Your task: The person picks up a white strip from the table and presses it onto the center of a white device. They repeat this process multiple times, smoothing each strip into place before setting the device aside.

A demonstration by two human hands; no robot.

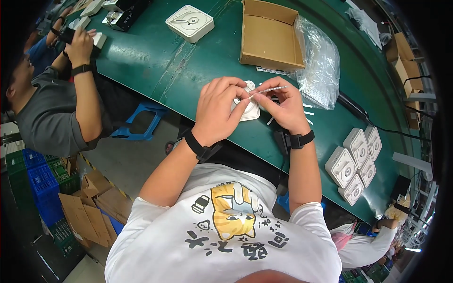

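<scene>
Over the near part of the green table, my left hand [217, 108] and my right hand [287, 109] meet with their fingertips closed. A narrow pale strip with small marks [273, 89] is pinched in my right hand. The left thumb and index finger are pressed together at the strip's near end; whether they grip the strip or a small piece at it is too small to tell. Just below the fingers, a white square device with rounded corners [251, 113] lies on the table, partly hidden by my left hand. Thin white strips [307, 113] lie scattered beside my right hand.
An open cardboard box [271, 35] and clear plastic bags [321, 70] lie beyond my hands. Several white devices [341, 166] sit at the right; another white device [189, 22] is at the far left. A co-worker [56, 104] sits at the left, near a blue stool [141, 123].
</scene>
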